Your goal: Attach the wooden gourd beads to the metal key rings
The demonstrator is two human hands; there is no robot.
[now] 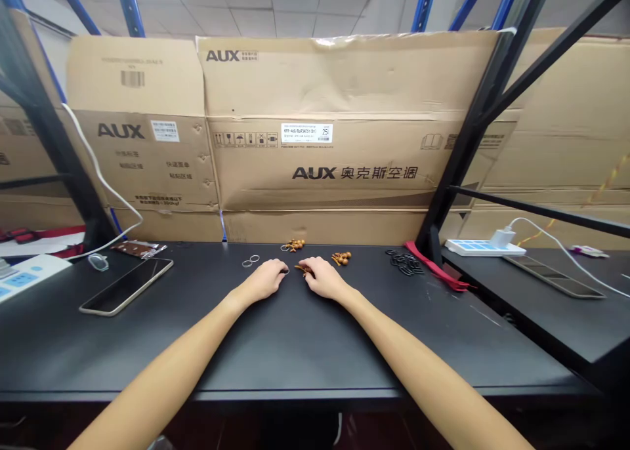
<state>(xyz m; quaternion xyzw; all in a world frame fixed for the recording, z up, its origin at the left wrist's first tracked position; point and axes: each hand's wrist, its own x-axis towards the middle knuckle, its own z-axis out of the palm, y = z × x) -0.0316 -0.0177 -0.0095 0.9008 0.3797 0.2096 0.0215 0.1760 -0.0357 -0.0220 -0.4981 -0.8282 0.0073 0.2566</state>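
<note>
Left hand (263, 281) and right hand (325, 278) close together on the black table (295, 348), a small brown wooden piece (303, 268) between them.
Whether either hand grips it cannot be told. Just ahead lie metal rings (251, 261) on the left, wooden gourd beads (295, 245), a second bead heap (341, 258), then black rings (405, 263) and a red strip (434, 266) to the right, all separate, nothing visibly joined.

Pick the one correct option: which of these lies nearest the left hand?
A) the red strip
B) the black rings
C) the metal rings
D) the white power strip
C. The metal rings lie on the desk just beyond the left hand, closer to it than any other option.
</note>
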